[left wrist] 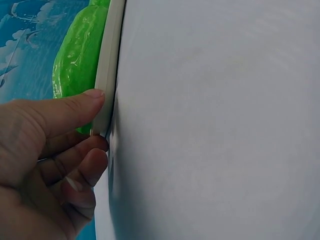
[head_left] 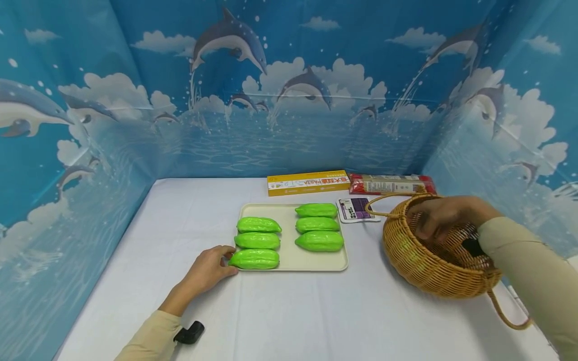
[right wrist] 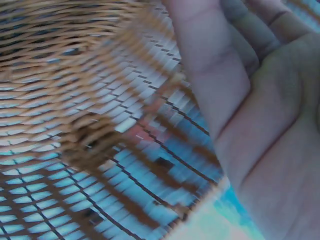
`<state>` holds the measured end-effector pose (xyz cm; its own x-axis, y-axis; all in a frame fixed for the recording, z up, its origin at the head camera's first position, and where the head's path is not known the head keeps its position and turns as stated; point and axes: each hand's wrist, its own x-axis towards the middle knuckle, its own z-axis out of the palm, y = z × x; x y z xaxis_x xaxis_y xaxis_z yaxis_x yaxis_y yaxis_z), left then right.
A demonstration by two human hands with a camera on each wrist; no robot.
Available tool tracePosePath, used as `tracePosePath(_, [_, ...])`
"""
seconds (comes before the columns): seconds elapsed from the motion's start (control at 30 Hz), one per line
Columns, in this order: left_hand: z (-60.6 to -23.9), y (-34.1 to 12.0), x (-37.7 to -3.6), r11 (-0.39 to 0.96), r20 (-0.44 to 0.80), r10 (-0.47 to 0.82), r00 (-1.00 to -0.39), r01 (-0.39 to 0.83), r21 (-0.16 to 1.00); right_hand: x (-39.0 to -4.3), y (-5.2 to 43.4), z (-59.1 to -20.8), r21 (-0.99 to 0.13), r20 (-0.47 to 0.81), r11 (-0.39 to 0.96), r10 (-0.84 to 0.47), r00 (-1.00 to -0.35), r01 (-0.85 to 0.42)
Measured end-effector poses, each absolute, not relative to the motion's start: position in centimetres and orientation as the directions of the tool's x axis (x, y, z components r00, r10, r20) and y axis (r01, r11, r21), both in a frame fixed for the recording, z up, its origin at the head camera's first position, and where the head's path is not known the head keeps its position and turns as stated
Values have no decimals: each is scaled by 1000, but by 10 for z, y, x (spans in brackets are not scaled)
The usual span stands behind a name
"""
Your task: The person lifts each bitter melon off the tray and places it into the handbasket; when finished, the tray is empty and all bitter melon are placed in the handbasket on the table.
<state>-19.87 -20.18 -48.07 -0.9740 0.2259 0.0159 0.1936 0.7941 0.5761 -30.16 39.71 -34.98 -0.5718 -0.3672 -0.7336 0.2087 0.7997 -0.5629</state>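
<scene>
White tabletop (head_left: 289, 311): yellow box (head_left: 308, 182) at 12 reads "PASTA". Left hand (head_left: 208, 269) pinches cream rectangular tray (head_left: 311, 263) corner; green ridged gourds (head_left: 319, 241) lie 9-to-3. Right hand (head_left: 444, 215), relaxed, inside brown wicker basket (head_left: 429, 268).

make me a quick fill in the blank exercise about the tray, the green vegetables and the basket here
1. The cream tray holds ____ green vegetables in two columns.
2. The left hand pinches the tray's near-left ____.
3. The right hand reaches into the wicker ____.
4. Behind the tray, beside the red packet, lies a ____ box.

Missing words: six; corner; basket; yellow
</scene>
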Motion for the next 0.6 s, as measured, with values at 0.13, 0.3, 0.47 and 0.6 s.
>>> tracePosePath(0.13, [-481, -203, -199, 792, 21, 228, -973, 198, 578, -296, 401, -324, -638, -653, 759, -442, -615, 132])
tracePosePath(0.3, [-481, -202, -200, 788, 25, 228, -973, 199, 582, -276, 408, -288, -676, -426, 736, -429, -796, -35])
tracePosePath(0.47, [-480, -202, -198, 780, 20, 221, -975, 189, 597, -249, 402, -259, -651, -118, 727, -381, -917, -218])
tracePosePath(0.6, [-480, -202, -198, 772, 33, 222, -974, 196, 605, -234, 386, -245, -657, 47, 710, -299, -953, -254])
